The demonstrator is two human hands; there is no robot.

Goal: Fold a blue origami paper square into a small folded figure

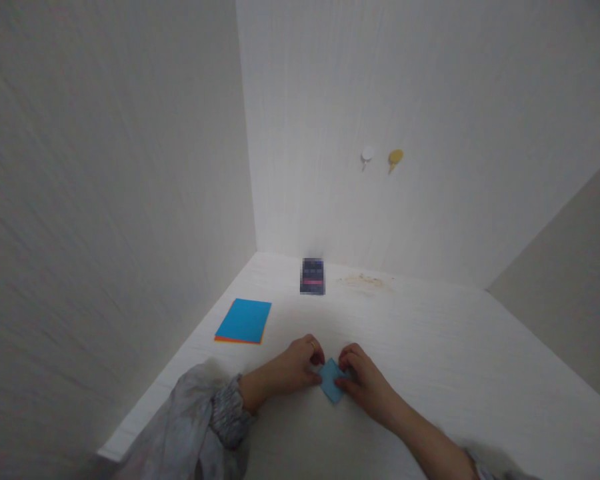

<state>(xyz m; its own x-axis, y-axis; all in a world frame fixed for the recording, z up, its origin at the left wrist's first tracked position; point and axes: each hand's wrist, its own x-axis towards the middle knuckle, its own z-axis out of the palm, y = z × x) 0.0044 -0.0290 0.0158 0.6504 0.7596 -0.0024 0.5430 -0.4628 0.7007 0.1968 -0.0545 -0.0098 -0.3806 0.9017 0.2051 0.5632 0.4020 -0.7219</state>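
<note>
A small light-blue folded paper square (332,383) is turned like a diamond on the white table, between my two hands. My left hand (303,363) pinches its left corner, thumb and fingers curled at the edge. From the other side my right hand (363,377) has its thumb on the paper and its fingers bent at the right edge. The fingertips partly cover both side corners. Left of my left hand lies a stack of square coloured paper (243,321), bright blue on top with orange and yellow edges showing beneath.
A dark, pixelated rectangular object (313,277) stands at the table's back by the wall. A brownish worn patch (365,281) marks the tabletop to its right. On the back wall are a white hook (367,154) and a yellow hook (395,157). Walls enclose the table (430,333).
</note>
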